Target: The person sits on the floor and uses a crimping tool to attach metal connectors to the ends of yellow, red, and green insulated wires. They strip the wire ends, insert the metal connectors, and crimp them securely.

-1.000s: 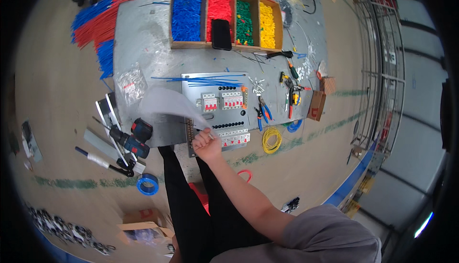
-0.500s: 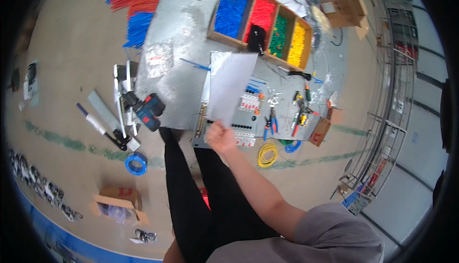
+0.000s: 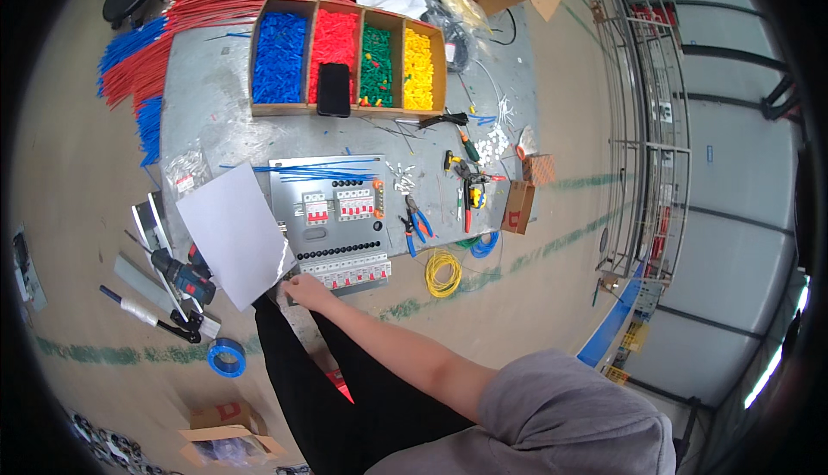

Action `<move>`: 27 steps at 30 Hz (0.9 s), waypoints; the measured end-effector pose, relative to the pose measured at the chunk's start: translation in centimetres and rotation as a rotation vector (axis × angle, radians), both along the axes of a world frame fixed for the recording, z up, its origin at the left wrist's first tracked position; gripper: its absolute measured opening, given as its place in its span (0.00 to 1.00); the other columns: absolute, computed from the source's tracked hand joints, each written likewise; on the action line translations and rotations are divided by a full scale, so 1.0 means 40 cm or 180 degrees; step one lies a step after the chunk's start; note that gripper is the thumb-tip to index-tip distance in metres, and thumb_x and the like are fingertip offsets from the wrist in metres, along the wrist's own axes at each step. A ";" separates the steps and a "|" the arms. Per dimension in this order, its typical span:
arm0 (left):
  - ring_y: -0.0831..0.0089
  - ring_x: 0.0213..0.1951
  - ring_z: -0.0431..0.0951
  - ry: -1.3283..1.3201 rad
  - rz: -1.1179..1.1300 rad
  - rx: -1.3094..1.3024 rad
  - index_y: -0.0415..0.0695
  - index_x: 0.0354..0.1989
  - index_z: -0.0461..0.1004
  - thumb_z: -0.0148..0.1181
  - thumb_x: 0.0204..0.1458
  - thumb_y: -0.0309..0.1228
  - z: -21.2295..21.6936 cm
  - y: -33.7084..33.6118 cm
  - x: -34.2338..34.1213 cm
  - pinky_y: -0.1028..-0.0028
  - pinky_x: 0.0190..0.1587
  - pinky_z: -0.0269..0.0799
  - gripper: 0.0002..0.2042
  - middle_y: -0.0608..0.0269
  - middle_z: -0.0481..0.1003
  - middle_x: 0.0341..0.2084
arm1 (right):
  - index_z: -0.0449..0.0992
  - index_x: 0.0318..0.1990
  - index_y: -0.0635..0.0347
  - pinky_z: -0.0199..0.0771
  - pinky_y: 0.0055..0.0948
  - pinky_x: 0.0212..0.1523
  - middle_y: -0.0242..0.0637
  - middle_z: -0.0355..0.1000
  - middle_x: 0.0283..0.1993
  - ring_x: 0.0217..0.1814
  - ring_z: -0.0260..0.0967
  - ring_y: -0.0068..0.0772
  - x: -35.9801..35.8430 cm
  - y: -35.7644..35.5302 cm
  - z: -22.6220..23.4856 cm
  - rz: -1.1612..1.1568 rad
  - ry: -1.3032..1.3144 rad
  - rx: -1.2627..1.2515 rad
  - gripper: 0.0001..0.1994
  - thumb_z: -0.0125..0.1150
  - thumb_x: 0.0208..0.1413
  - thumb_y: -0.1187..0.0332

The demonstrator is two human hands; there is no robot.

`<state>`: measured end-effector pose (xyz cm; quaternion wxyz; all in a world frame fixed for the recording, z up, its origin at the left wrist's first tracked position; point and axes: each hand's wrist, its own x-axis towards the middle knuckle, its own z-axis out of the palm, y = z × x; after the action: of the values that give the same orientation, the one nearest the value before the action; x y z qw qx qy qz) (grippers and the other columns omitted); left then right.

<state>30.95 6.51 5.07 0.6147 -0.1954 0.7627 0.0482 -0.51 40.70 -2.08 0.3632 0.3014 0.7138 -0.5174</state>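
White sheet [image 3: 233,235]: likely light, easily creased — best held by its edges
Right hand [image 3: 304,290]: sheet's lower-right edge apparently pinched
Left hand: unseen — state unknown

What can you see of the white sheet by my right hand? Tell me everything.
The white sheet looks like thin paper, rectangular and fairly flat, with no readable marks. A ragged, shiny strip near its right-hand corner could be clear plastic. It lies slanted in view, across the table's near-left edge, beside the metal panel and partly hiding the cordless drill. Your right hand seems to pinch its near-right edge; other contact is unclear.
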 end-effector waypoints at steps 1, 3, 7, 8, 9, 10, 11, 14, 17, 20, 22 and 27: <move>0.43 0.42 0.84 -0.0001 -0.0018 -0.0017 0.35 0.40 0.82 0.59 0.58 0.51 0.001 0.003 -0.003 0.48 0.42 0.79 0.26 0.39 0.83 0.35 | 0.85 0.34 0.62 0.76 0.40 0.43 0.46 0.81 0.31 0.34 0.78 0.39 -0.004 0.032 0.008 0.0052 0.0112 0.0155 0.21 0.57 0.62 0.51; 0.43 0.42 0.84 0.0000 -0.0074 -0.0030 0.35 0.40 0.82 0.59 0.58 0.51 0.003 0.003 -0.012 0.48 0.42 0.79 0.25 0.39 0.83 0.35 | 0.83 0.38 0.63 0.76 0.39 0.42 0.46 0.80 0.33 0.35 0.78 0.40 -0.008 0.107 0.024 -0.0194 0.0230 0.0184 0.19 0.58 0.61 0.54; 0.43 0.42 0.84 0.0011 -0.0173 -0.0059 0.35 0.40 0.82 0.59 0.58 0.51 0.004 0.009 -0.038 0.48 0.42 0.79 0.25 0.39 0.83 0.35 | 0.81 0.41 0.63 0.77 0.38 0.41 0.45 0.80 0.32 0.35 0.79 0.42 -0.010 0.285 0.075 -0.0509 0.0459 0.0461 0.16 0.61 0.60 0.57; 0.43 0.42 0.84 0.0015 -0.0203 -0.0067 0.35 0.40 0.82 0.59 0.58 0.51 0.009 0.007 -0.043 0.48 0.42 0.79 0.25 0.39 0.83 0.35 | 0.80 0.41 0.63 0.78 0.39 0.41 0.45 0.80 0.32 0.34 0.79 0.44 0.002 0.321 0.079 -0.0470 0.0490 0.0612 0.16 0.61 0.60 0.57; 0.43 0.42 0.84 0.0027 -0.0217 -0.0083 0.35 0.40 0.82 0.59 0.58 0.50 0.008 0.011 -0.050 0.48 0.42 0.79 0.25 0.39 0.83 0.35 | 0.79 0.40 0.63 0.78 0.40 0.41 0.46 0.80 0.32 0.35 0.80 0.45 0.016 0.347 0.082 -0.0376 0.0476 0.0749 0.16 0.61 0.60 0.57; 0.43 0.42 0.84 0.0035 -0.0254 -0.0051 0.35 0.40 0.82 0.58 0.58 0.50 0.004 0.020 -0.060 0.48 0.42 0.79 0.25 0.39 0.83 0.35 | 0.79 0.39 0.62 0.78 0.41 0.42 0.46 0.80 0.32 0.36 0.80 0.46 0.041 0.388 0.069 -0.0293 0.0461 0.0923 0.15 0.61 0.60 0.57; 0.43 0.42 0.84 0.0041 -0.0276 -0.0065 0.35 0.40 0.82 0.58 0.58 0.50 0.007 0.021 -0.065 0.48 0.42 0.79 0.25 0.39 0.83 0.35 | 0.79 0.39 0.62 0.78 0.43 0.42 0.46 0.80 0.32 0.37 0.80 0.46 0.050 0.410 0.073 -0.0193 0.0446 0.1054 0.15 0.62 0.60 0.57; 0.43 0.42 0.84 0.0055 -0.0352 -0.0087 0.34 0.40 0.82 0.58 0.58 0.50 0.015 0.028 -0.085 0.48 0.42 0.79 0.25 0.39 0.83 0.35 | 0.76 0.50 0.56 0.78 0.46 0.49 0.49 0.79 0.47 0.48 0.79 0.50 0.109 0.433 0.091 0.0205 -0.0003 0.1174 0.22 0.71 0.53 0.54; 0.43 0.42 0.84 0.0082 -0.0440 -0.0087 0.34 0.40 0.82 0.58 0.58 0.50 0.018 0.038 -0.109 0.48 0.42 0.79 0.25 0.39 0.83 0.35 | 0.71 0.58 0.55 0.78 0.46 0.51 0.49 0.76 0.53 0.53 0.77 0.50 0.159 0.405 0.116 0.0558 0.0227 0.1557 0.31 0.74 0.51 0.51; 0.43 0.42 0.84 0.0086 -0.0554 -0.0091 0.34 0.40 0.82 0.58 0.58 0.49 0.024 0.047 -0.128 0.48 0.42 0.79 0.25 0.39 0.82 0.35 | 0.72 0.59 0.54 0.78 0.46 0.52 0.46 0.75 0.54 0.55 0.77 0.48 0.145 0.395 0.132 0.0872 0.0011 0.1750 0.33 0.76 0.47 0.50; 0.43 0.42 0.84 0.0094 -0.0632 -0.0104 0.34 0.40 0.82 0.58 0.58 0.49 0.027 0.053 -0.144 0.48 0.42 0.79 0.25 0.39 0.82 0.35 | 0.73 0.57 0.53 0.79 0.46 0.52 0.44 0.75 0.53 0.56 0.77 0.46 0.135 0.385 0.122 0.1011 -0.0226 0.1778 0.32 0.77 0.46 0.50; 0.43 0.42 0.84 0.0132 -0.0789 -0.0111 0.34 0.40 0.82 0.58 0.58 0.49 0.028 0.059 -0.185 0.48 0.42 0.79 0.24 0.38 0.82 0.35 | 0.71 0.61 0.50 0.80 0.46 0.51 0.41 0.74 0.54 0.57 0.77 0.44 0.134 0.394 0.076 0.1141 -0.0575 0.1684 0.33 0.75 0.48 0.50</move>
<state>23.57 8.88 6.18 0.5965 -0.1093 0.7942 -0.0374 4.84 56.47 0.97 0.4194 0.2996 0.8300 -0.2131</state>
